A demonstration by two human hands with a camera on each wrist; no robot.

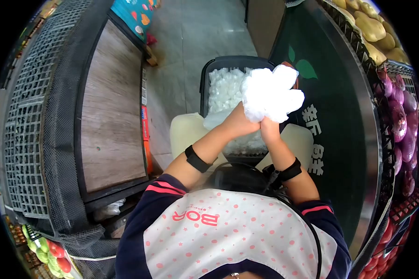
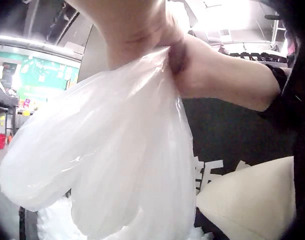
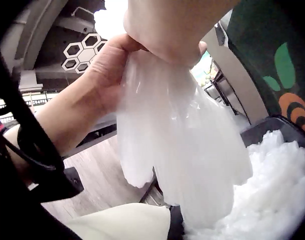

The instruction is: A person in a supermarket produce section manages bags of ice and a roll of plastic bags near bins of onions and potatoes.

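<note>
Both hands meet over a dark basket [image 1: 204,95] and grip a bunch of white plastic bags [image 1: 265,95]. In the head view, my left hand [image 1: 239,122] holds the bunch from the left. My right hand [image 1: 269,130] is close beside it, at the gathered necks. From the left wrist, the puffed bags [image 2: 117,150] hang down in several rounded lobes below the left hand [image 2: 137,35]. The right wrist view has the right hand [image 3: 167,35] over the necks and the left hand [image 3: 110,67] against them. The fingertips are mostly hidden.
More crumpled white plastic [image 1: 226,90] fills the basket between the person's knees. A wood-grain panel [image 1: 114,111] stands at left, beside a grey mesh crate [image 1: 28,121]. To the right is a dark green board [image 1: 340,121], with potatoes [image 1: 370,28] and purple onions [image 1: 398,121] beyond it.
</note>
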